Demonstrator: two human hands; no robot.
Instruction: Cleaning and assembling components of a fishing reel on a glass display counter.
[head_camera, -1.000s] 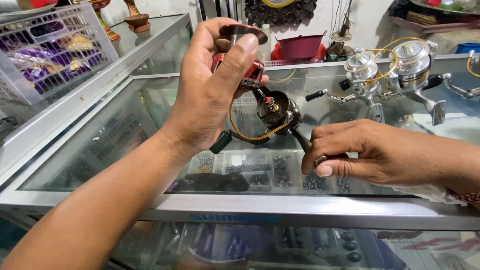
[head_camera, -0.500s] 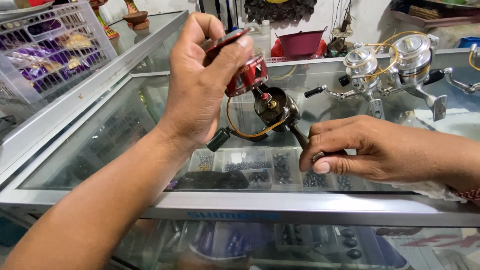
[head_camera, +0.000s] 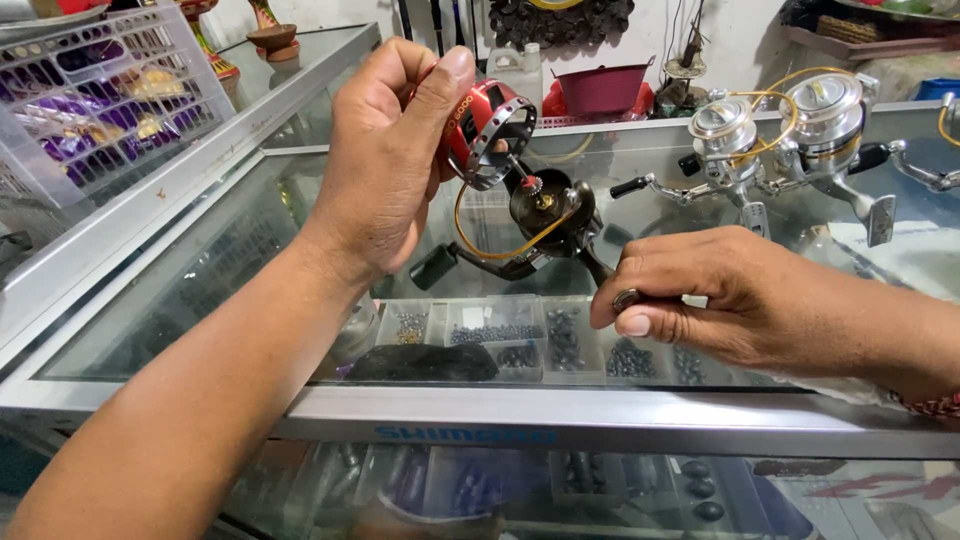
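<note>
My left hand (head_camera: 395, 155) grips a red and black reel spool (head_camera: 487, 130), lifted and tilted off the top of a black spinning reel body (head_camera: 548, 215) with a gold bail wire. A thin shaft with a small gear stands bare between spool and body. My right hand (head_camera: 715, 295) holds the reel's foot low on the right, fingers curled around it, resting over the glass counter (head_camera: 300, 270).
Two silver spinning reels (head_camera: 790, 130) stand on the glass at the right rear. A white plastic basket (head_camera: 90, 95) with purple packets sits at the far left. Under the glass are trays of small dark beads (head_camera: 520, 335). A maroon tub (head_camera: 605, 90) stands behind.
My left hand has pulled the spool up and away from the reel body and tilted it, baring the shaft. My right hand has stayed on the reel's foot.
</note>
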